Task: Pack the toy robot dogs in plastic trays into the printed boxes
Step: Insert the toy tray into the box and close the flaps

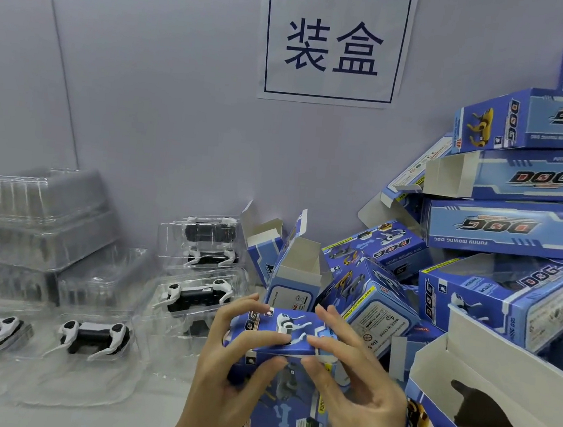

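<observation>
Centrally, nearest the camera, left hand (225, 356) and right hand (354, 368) grasp one printed box (280, 332) above the table (158, 404), fingers (261, 340) curled over its end flap. Beyond left: trayed toy dogs (94, 338). Right: stacked boxes (512, 228).

Blue printed box (282, 330), white dog pictured on its end panel, upright near the desk's front edge. More printed boxes (520, 215) heaped at right, some open-flapped. 4 black-and-white toy dogs (94, 336) in clear trays (196, 294) at left.
</observation>
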A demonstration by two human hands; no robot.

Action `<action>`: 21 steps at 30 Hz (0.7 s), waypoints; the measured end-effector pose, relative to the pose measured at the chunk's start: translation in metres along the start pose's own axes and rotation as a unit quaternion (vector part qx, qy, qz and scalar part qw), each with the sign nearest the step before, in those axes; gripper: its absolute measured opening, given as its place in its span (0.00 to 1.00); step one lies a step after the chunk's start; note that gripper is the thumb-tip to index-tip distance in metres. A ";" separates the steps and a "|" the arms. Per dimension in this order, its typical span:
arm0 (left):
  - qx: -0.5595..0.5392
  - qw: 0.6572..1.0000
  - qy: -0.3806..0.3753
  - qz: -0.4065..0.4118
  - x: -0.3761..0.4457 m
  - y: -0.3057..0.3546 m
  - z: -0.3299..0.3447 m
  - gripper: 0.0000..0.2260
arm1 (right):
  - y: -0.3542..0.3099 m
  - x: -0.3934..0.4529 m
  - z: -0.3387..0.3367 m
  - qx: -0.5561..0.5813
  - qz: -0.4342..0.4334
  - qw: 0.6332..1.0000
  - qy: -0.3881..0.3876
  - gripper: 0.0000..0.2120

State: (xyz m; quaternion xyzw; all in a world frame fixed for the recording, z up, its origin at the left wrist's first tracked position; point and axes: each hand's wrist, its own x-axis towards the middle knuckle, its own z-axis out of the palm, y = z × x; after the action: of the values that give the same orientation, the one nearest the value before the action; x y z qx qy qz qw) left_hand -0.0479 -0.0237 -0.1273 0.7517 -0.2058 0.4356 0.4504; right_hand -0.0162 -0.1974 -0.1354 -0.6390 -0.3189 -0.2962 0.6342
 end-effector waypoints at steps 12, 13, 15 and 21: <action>-0.154 0.974 -0.046 -0.160 0.009 0.003 -0.017 0.15 | -0.010 0.009 -0.011 -0.045 -0.003 0.999 0.020 0.06; -0.171 0.970 -0.048 -0.165 0.010 0.004 -0.018 0.15 | -0.010 0.009 -0.010 -0.042 -0.009 0.999 0.019 0.06; -0.199 0.962 -0.062 -0.177 0.010 0.005 -0.021 0.17 | -0.010 0.011 -0.011 -0.034 -0.010 0.999 0.007 0.08; -0.236 0.945 -0.094 -0.205 0.014 0.001 -0.031 0.18 | -0.005 0.011 -0.012 -0.045 -0.007 0.999 0.002 0.07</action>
State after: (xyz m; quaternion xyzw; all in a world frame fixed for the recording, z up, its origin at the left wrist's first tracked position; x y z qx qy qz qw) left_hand -0.0556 0.0032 -0.1079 0.6874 -0.1855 0.1997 0.6732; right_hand -0.0135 -0.2093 -0.1233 -0.6643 -0.3085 -0.3160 0.6031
